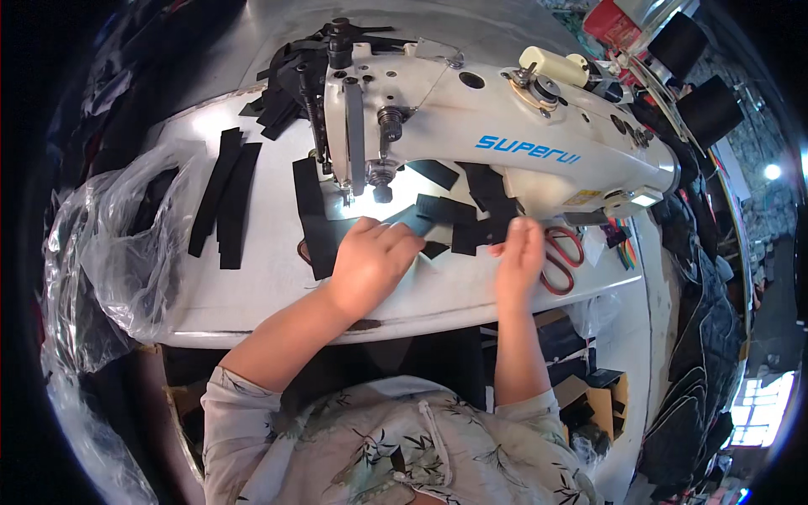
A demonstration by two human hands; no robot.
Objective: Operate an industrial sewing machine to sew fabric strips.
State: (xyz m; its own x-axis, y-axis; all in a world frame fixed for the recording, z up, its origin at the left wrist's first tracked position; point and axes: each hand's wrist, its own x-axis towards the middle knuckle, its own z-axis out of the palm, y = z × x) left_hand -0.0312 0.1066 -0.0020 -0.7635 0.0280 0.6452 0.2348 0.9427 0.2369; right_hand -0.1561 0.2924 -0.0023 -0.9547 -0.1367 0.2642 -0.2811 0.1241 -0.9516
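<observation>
A white sewing machine point(454, 109) stands in front of me, its lamp lighting the needle area point(349, 195). Just below the needle, my left hand point(374, 261) is closed, fingers curled down onto a dark fabric strip point(411, 220) that is partly hidden under them. To the right, my right hand point(519, 261) pinches the edge of a black fabric piece point(475, 236), its thumb tucked inward. A longer black strip point(310, 219) lies left of the needle, its lower end beside my left hand. More black pieces point(484, 187) overlap beneath the machine arm.
Red-handled scissors point(560, 263) lie right of my right hand. Two black strips point(227, 202) and a clear plastic bag point(139, 244) are on the left. A black fabric heap point(286, 88) sits behind the machine head. Black thread cones point(711, 109) stand far right; an open cardboard box point(602, 412) is below the table.
</observation>
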